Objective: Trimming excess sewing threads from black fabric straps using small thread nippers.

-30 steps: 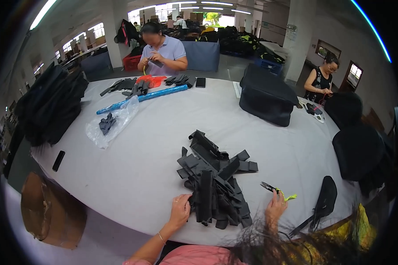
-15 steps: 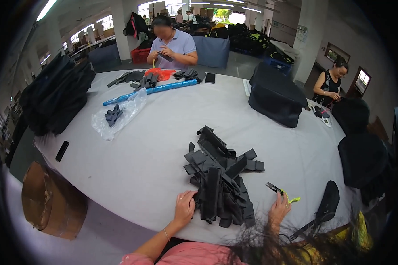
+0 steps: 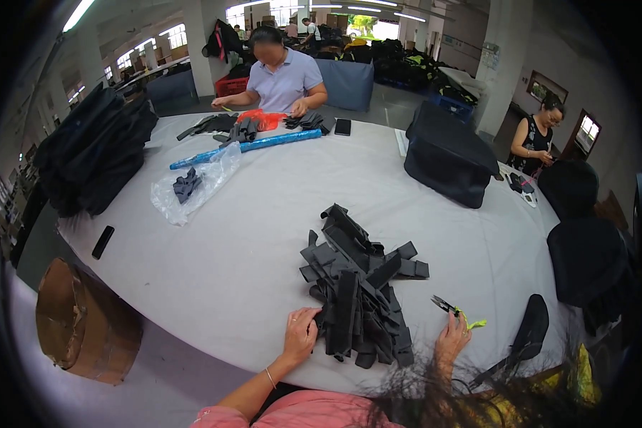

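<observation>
Since the earlier frames the whole view has tipped: the bench [image 3: 264, 235] sits a little lower and nearer, and the person across it shows larger. The pile of black strips [image 3: 357, 285] has kept its shape and place near the bench's near edge. The left hand [image 3: 299, 334] has stayed at the pile's near left corner, fingers bent onto the end of the strips there, touching them; whether it pinches one I cannot tell. The right hand [image 3: 452, 341] has stayed to the right of the pile, apart from it, closed around small snips [image 3: 446, 307] with a yellow-green tag, the blades pointing back toward the pile.

Beyond the pile, on the far right, stands a large black bag [image 3: 449, 160]. Far left of the pile lies a clear plastic bag [image 3: 192, 189] with dark pieces inside, and beyond that a blue tube [image 3: 246, 148].

Dark hair at the lower rim covers the right wrist and the bench edge below the pile. A black curved piece [image 3: 528, 332] right of the pile is partly lost in that hair. The strips overlap so that single pieces are hard to tell apart.
</observation>
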A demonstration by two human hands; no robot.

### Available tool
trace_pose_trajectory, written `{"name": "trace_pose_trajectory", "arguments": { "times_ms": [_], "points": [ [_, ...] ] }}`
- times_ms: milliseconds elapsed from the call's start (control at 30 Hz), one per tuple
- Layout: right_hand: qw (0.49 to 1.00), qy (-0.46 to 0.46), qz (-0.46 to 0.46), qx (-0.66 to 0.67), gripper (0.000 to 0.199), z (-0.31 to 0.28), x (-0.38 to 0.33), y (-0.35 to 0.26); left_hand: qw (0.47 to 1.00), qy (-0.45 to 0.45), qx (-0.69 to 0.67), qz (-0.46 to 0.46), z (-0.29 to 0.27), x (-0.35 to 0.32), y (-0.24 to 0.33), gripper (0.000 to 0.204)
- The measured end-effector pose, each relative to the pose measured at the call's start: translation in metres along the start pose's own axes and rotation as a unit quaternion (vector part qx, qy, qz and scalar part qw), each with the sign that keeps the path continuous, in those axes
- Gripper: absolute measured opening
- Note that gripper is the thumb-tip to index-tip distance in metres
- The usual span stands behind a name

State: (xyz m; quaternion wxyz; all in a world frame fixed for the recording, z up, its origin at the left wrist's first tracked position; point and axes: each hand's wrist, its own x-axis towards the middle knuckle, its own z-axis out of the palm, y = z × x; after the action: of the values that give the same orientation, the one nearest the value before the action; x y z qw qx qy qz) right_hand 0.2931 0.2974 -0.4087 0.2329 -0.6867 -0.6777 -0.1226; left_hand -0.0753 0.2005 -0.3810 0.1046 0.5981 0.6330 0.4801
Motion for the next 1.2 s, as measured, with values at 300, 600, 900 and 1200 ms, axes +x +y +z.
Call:
{"name": "trace_pose_trajectory", "arguments": {
  "times_ms": [300,600,900,1200],
  "points": [
    [1.0,-0.014,0.012,0.011,0.049,0.001,0.0,0.003,1.0,0.005,-0.016,-0.02,0.007,-0.002,-0.008,0.028],
    [0.997,-0.045,-0.028,-0.05,0.056,-0.007,0.004,-0.006,0.93,-0.044,-0.292,-0.22,0.028,0.029,0.006,0.054],
    [0.999,0.0,0.023,-0.038,0.045,-0.004,0.004,-0.006,0.924,-0.141,-0.263,-0.237,0.117,0.05,0.018,0.078],
    [0.995,0.011,0.083,-0.059,0.026,-0.007,0.004,-0.009,0.932,-0.227,-0.225,-0.172,0.159,0.082,0.026,0.079]
  ]
}}
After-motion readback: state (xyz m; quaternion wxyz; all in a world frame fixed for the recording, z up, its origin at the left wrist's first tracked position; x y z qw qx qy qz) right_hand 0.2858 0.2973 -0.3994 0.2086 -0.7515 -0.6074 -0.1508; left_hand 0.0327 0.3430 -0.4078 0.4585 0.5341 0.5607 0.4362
